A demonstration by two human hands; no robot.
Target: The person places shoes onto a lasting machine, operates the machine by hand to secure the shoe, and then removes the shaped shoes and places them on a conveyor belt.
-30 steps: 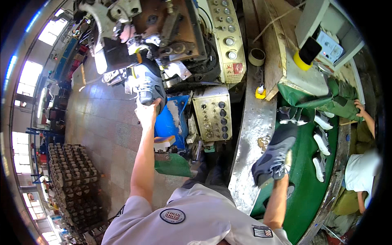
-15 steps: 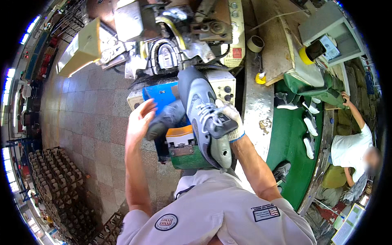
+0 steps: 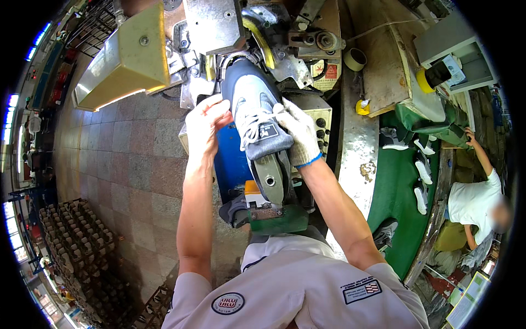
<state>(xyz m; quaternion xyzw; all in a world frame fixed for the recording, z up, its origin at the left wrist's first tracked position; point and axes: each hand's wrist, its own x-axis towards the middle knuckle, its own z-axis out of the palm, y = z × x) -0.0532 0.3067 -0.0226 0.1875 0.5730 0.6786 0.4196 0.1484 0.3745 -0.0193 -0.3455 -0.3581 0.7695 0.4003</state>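
Note:
A grey lace-up sneaker upper [image 3: 253,101] on a last points toe-first into the metal jaws of a machine [image 3: 219,33]. The last's grey heel end [image 3: 269,174], with a round hole, faces me. My bare left hand [image 3: 209,122] has its fingers closed against the upper's left side. On the right side, my gloved right hand [image 3: 298,131] grips the upper near the laces. A second, dark grey shoe [image 3: 234,211] lies lower left, beside a support with an orange pad [image 3: 252,188] and green base [image 3: 279,220]. The toe tip is partly hidden inside the jaws.
A cream machine cover [image 3: 123,60] juts out at left. To the right runs a green conveyor [image 3: 397,181] carrying several shoes, beyond a worn metal ledge [image 3: 356,159]. Another person [image 3: 474,197] stands at far right. Racks of lasts [image 3: 76,241] stand lower left.
The sneaker has moved forward and its toe has entered the jaws. My left hand has come to its side. The second shoe has dropped lower, beside the support.

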